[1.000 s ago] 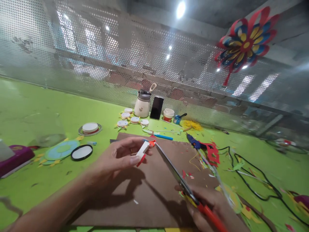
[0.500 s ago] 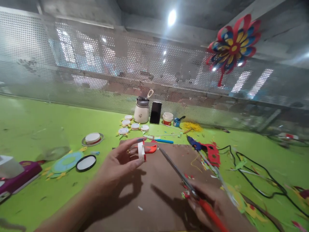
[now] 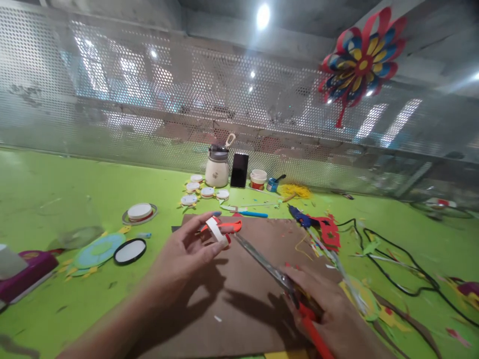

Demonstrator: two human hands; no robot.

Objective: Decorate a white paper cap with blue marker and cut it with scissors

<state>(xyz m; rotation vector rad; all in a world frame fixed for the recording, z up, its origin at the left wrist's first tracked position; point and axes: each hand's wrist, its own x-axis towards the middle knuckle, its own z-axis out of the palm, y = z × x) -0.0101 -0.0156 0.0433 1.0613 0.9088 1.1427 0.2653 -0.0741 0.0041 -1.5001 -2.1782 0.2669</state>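
Note:
Between the thumb and fingers of my left hand (image 3: 187,249) is a small white-and-red ring-like piece (image 3: 214,228), tilted, with a white band along its side. My right hand (image 3: 329,304) is closed round the orange handles of a pair of scissors (image 3: 260,258). The scissors' blades look closed, and their tip lies just right of the ring piece. Behind my left fingers an orange-handled cutter (image 3: 238,226) is partly hidden. Both hands are above a brown board (image 3: 232,324).
Several white discs with yellow tabs (image 3: 189,200) lie by a white bottle (image 3: 217,169). A phone (image 3: 239,170), a blue-handled knife (image 3: 254,214) and a blue glue gun (image 3: 299,215) are beyond the board. A black cable (image 3: 389,276) loops at right. A light-blue paper disc (image 3: 99,251) lies left.
The ring piece has tilted in my left fingers. My right hand has shifted slightly, bringing the scissors' tip a little lower and closer to the piece. The camera view has moved slightly.

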